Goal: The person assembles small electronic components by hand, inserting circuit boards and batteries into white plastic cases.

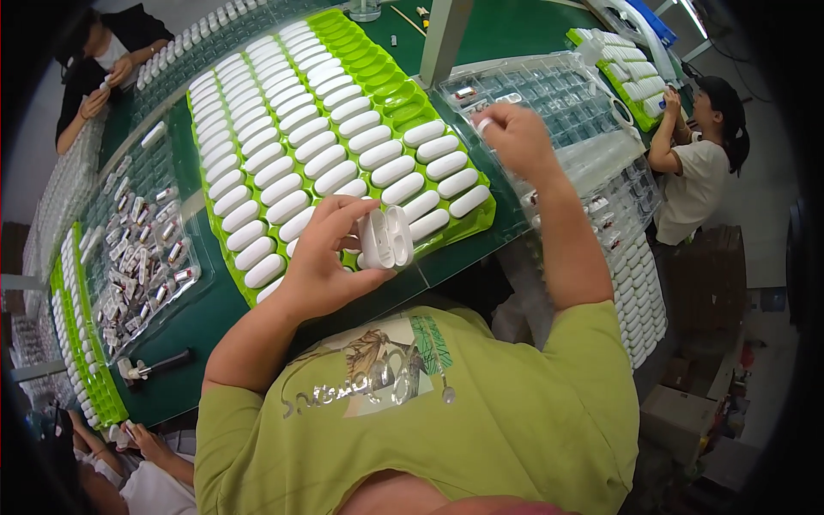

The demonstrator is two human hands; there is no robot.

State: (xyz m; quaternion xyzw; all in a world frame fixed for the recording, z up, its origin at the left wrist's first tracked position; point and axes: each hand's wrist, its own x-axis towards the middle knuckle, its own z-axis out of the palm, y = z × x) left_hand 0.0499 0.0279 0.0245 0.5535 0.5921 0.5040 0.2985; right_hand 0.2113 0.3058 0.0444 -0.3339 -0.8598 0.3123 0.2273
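My left hand (319, 262) grips a small white earbud charging case (384, 238), tilted with its lid swung up and its hollow inside showing. It is held over the near edge of a bright green tray (403, 105), which carries rows of closed white oval cases (302, 136). To the right, my right hand (518, 142) is closed above the near left part of a clear plastic tray (549, 94). A whitish bit shows at its fingertips, too small to make out. Small white parts with red and metallic bits (464, 93) lie in that clear tray beside the hand.
On the left, a clear tray (193, 249) holds a heap of small parts (142, 245). A black-handled hammer (154, 366) lies near the table's front edge. A metal post (443, 43) rises behind the green tray. Co-workers sit far left, near left and right (691, 172).
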